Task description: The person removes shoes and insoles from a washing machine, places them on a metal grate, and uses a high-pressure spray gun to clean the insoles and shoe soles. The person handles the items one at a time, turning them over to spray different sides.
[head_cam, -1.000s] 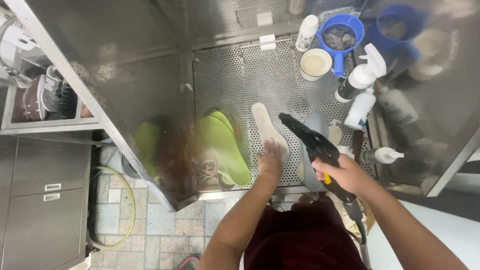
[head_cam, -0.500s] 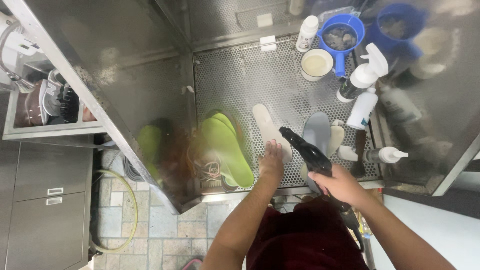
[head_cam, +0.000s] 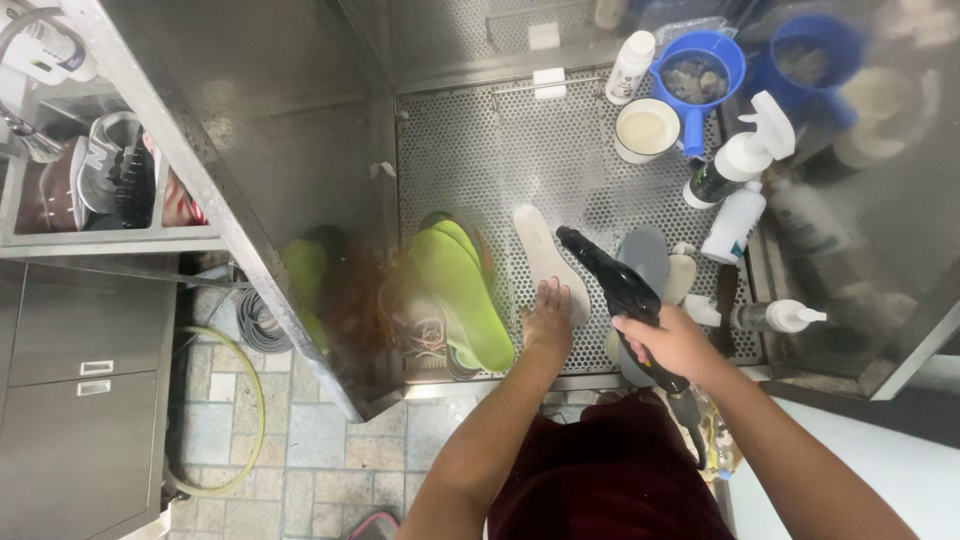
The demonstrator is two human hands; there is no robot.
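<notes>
My left hand presses flat on the near end of a white insole that lies on the perforated metal floor of a wash cabinet. My right hand grips a black spray gun, its nozzle pointing up and left over the insole. Just left of the insole stand green insoles beside a worn shoe. A grey insole lies behind the gun.
At the cabinet's right stand a white spray bottle, a white bottle, a pump bottle, a cup of cream liquid and a blue funnel. A shelf with shoes is on the left; a hose lies on the tiled floor.
The view has shifted slightly. My left hand has settled lower on the insole's near end, and the spray gun has moved a little with my right hand.
</notes>
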